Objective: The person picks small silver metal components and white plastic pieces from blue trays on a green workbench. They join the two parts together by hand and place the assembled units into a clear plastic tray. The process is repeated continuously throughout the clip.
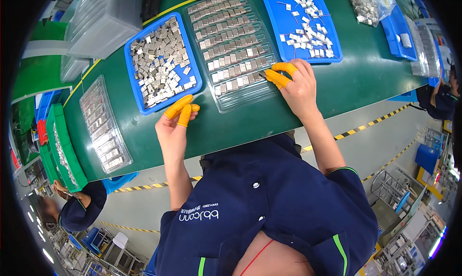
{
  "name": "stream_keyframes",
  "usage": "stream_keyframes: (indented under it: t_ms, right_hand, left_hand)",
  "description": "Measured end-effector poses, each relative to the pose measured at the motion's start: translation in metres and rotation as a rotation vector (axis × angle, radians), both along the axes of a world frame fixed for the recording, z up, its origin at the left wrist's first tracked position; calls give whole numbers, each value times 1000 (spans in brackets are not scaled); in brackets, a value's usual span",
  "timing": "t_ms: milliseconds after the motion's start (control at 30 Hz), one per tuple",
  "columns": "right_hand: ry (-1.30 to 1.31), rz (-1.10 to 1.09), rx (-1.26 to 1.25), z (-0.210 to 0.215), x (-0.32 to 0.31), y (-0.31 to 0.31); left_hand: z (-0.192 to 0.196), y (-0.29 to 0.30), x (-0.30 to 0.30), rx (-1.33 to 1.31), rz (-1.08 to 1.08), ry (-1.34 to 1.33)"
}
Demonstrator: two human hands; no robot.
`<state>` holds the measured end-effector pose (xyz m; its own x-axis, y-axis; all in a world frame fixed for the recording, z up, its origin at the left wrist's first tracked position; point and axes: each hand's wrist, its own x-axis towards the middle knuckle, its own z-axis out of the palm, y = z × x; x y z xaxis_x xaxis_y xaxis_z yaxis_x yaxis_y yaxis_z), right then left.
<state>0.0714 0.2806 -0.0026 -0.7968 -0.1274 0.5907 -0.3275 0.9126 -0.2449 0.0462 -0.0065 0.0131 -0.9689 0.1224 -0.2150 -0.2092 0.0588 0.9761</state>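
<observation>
My right hand [299, 89], with yellow finger cots, reaches the right end of the nearest filled row in a clear plastic blister tray [226, 102]. Its fingers pinch at a small dark piece there, mostly hidden by the fingertips. Rows of small silver metal parts [236, 83] with thin wires fill the blister tray. My left hand [172, 131], also in yellow finger cots, hovers over the table by the near corner of a blue bin [139, 102] of loose silver parts. Its fingers are drawn together; whether anything is between them cannot be made out.
A blue tray [279, 23] of small white wired parts lies at the far right of the blister tray. Another filled clear tray [103, 126], a green bin [72, 172] and stacked clear trays [103, 23] stand at left. Other people sit at both table ends.
</observation>
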Motion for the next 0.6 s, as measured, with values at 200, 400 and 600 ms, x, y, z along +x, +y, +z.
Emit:
stream_keyframes:
  t_ms: [200, 400, 600]
  right_hand:
    - [2, 25, -26, -5, 1, 2]
    - [-11, 3, -31, -3, 2, 1]
    - [-31, -7, -14, -4, 3, 0]
  left_hand:
    - [-6, 41, 5, -736, -175, 787]
    - [-19, 50, 7, -787, -229, 854]
    - [-19, 54, 13, -851, -229, 838]
